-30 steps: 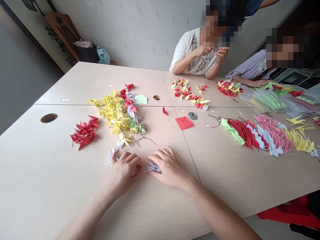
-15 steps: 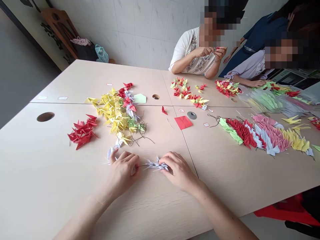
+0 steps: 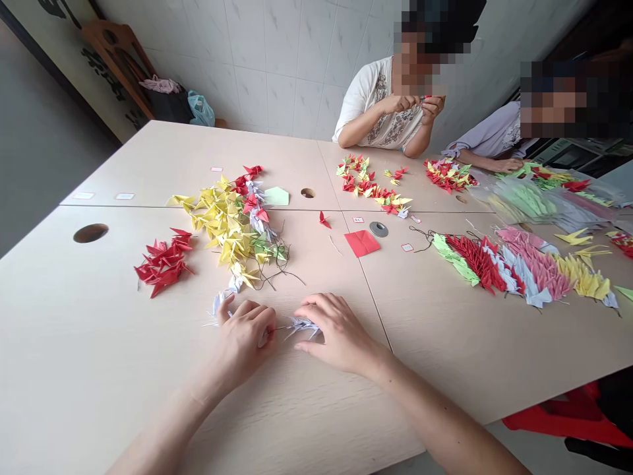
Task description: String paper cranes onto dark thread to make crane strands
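My left hand (image 3: 246, 340) rests on the pale wooden table (image 3: 123, 369), fingers curled and pinched on a thin dark thread beside a few white paper cranes (image 3: 220, 305). My right hand (image 3: 333, 330) lies just to the right, fingers closed over a small bunch of white paper cranes (image 3: 301, 325) strung on that thread. The two hands are a few centimetres apart. Just beyond them lies a heap of yellow paper cranes (image 3: 227, 224) with loose dark thread.
A pile of red cranes (image 3: 164, 260) lies at the left, a red folded square (image 3: 362, 242) and a metal ring (image 3: 380, 229) at centre. Strung rows of coloured cranes (image 3: 519, 267) cover the right. Two people sit at the far side folding paper.
My right hand slid left over the white cranes, back toward my left hand, after having pulled them rightward. The left hand stayed put.
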The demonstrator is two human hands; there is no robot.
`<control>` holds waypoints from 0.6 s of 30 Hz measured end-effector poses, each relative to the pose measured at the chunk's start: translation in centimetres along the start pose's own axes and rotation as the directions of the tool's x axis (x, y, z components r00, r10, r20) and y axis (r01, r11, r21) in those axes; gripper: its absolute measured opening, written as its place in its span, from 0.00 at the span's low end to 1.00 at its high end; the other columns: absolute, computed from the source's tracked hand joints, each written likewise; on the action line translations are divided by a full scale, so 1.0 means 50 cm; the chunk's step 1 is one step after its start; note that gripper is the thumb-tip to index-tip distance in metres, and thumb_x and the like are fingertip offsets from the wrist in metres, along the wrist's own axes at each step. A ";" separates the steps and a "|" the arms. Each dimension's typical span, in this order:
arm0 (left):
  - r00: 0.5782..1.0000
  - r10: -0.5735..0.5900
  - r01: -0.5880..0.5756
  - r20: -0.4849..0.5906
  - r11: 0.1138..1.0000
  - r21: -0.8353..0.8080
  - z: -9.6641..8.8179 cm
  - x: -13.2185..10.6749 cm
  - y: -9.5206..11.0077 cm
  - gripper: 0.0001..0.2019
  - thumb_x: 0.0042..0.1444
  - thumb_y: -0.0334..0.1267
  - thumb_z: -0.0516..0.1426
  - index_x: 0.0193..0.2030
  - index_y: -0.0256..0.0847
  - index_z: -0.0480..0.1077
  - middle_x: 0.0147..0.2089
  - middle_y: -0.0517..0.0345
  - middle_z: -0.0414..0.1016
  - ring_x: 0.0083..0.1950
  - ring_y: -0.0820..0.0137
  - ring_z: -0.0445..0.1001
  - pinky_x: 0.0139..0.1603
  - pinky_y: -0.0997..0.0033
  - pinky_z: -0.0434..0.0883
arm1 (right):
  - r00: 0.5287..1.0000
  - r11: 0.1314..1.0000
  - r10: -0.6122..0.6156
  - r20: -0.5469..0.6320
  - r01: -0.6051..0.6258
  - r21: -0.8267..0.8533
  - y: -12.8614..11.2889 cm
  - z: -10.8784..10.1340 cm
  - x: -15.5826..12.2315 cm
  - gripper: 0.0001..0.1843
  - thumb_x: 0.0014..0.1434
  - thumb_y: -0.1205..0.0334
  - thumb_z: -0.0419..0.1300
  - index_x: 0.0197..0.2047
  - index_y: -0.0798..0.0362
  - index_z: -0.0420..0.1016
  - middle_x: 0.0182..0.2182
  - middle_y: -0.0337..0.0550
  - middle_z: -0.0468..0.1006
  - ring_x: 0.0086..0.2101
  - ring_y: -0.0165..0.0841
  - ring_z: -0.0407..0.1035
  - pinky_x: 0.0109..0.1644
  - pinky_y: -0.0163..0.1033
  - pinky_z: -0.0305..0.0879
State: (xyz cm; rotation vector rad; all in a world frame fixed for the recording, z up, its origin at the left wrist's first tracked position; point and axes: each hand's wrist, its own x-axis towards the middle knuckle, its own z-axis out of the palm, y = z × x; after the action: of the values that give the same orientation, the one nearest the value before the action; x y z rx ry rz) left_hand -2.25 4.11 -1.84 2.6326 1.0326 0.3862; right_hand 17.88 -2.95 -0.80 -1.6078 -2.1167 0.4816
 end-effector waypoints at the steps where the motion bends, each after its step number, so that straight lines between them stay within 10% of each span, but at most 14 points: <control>1: 1.000 0.002 -0.002 0.000 1.000 -0.002 -0.001 0.000 0.000 0.06 0.52 0.28 0.51 0.27 0.41 0.63 0.27 0.64 0.73 0.37 0.66 0.71 0.58 0.47 0.50 | 1.000 1.000 -0.001 -0.017 0.001 -0.003 -0.001 0.010 0.005 0.20 0.52 0.57 0.69 0.47 0.49 0.71 0.48 0.45 0.73 0.49 0.39 0.65 0.52 0.45 0.59; 18: 1.000 -0.007 0.008 0.015 1.000 -0.015 0.002 0.000 0.000 0.05 0.48 0.27 0.52 0.27 0.42 0.63 0.26 0.66 0.73 0.39 0.66 0.72 0.59 0.45 0.47 | 0.995 0.995 0.014 -0.099 -0.023 -0.096 -0.011 0.049 0.027 0.03 0.56 0.65 0.63 0.32 0.51 0.73 0.44 0.42 0.75 0.46 0.36 0.66 0.50 0.45 0.54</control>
State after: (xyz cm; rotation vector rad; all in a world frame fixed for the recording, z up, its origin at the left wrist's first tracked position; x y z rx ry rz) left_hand -2.23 4.09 -1.93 2.6137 1.0308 0.3702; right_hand 15.81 -1.84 -2.42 -1.6700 -2.0823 0.3033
